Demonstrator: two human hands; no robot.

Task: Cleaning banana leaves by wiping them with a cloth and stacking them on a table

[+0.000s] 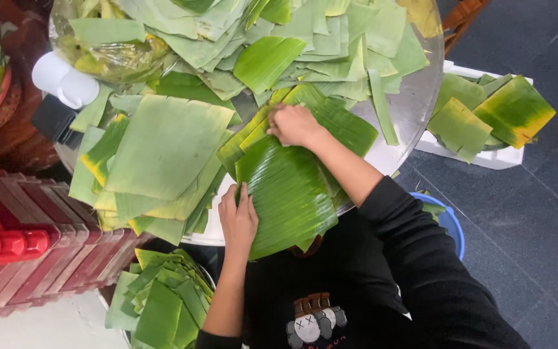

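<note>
Two hands on one large dark green banana leaf (289, 194), lying at near edge of round metal table (414, 106), overhanging toward body. Left hand (239, 216) flat on leaf's left edge, fingers together, pressing down, gripping nothing. Right hand (294, 125) at leaf's far end, fingers curled onto leaf edge; whether pinched or just pressed, cannot tell. Just left of that leaf: stack of pale green squared leaf pieces (163, 152), some yellow at edges. Heap of cut leaves (305, 39) across far half of table. Clear plastic bag with leaf scraps (114, 55) at far left, white cup (64, 81) beside it. Below table, left of body: bowl of small folded leaves (163, 300). Right, off table: white tray with yellow-green leaves (485, 116). Blue bucket (450, 223) behind right sleeve. Red crate (14, 242) at left.
</note>
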